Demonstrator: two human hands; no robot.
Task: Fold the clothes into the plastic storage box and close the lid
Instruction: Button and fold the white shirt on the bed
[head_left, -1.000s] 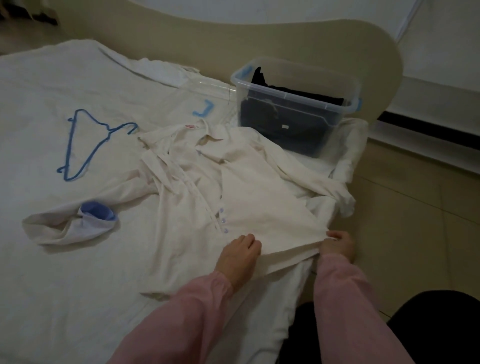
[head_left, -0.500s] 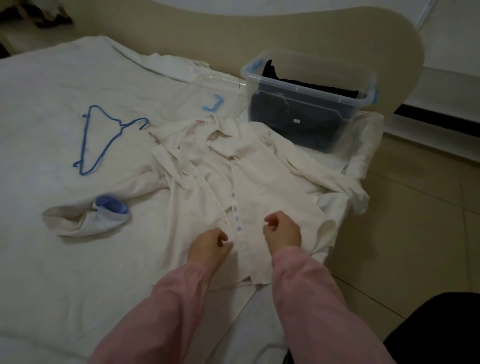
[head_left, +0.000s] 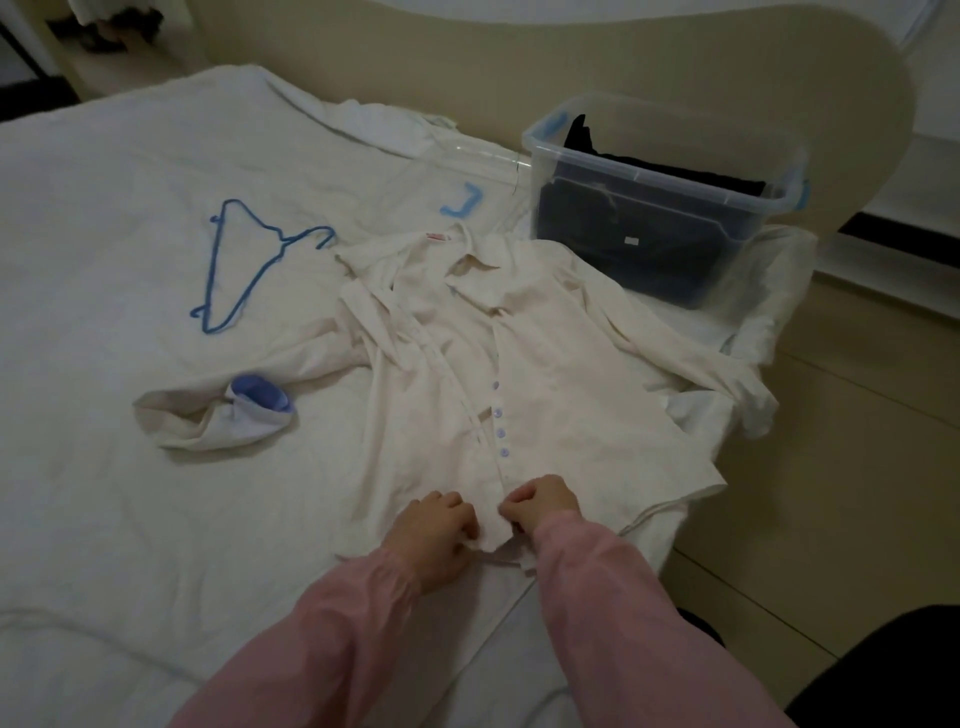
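down at the near edge of the bed (head_left: 130, 493), both hands close together on the bottom hem of a cream button-up shirt (head_left: 561, 364). left hand (head_left: 431, 530) knuckles-up, fingers (head_left: 460, 519) curled in and gripping the hem cloth. right hand (head_left: 543, 501) just beside it, fingers (head_left: 511, 512) bunched tight, pinching the button-side edge of that same hem. pink sleeves (head_left: 597, 613) on both arms.

shirt lying front-up, collar pointing away, spread over the bed's right corner. row of small lilac buttons (head_left: 500, 426) running up the middle from just above the hands. one shirt arm flung out left, ending in a turned-back cuff with blue lining (head_left: 262, 396); the other draped right, off toward the bed's edge.

beyond the collar and to the right, a clear plastic storage box (head_left: 654, 174) standing open on the far corner, dark folded clothes (head_left: 649, 239) already inside, blue latches on its ends. just left of it, the clear lid (head_left: 488, 156) flat on the bed, hard to make out but for one blue clasp (head_left: 461, 201).

further left, well apart from the shirt body, a blue wire hanger (head_left: 228, 291) lying flat. behind everything, a beige curved bed board (head_left: 675, 62); off to the right, pale tiled floor (head_left: 857, 441).
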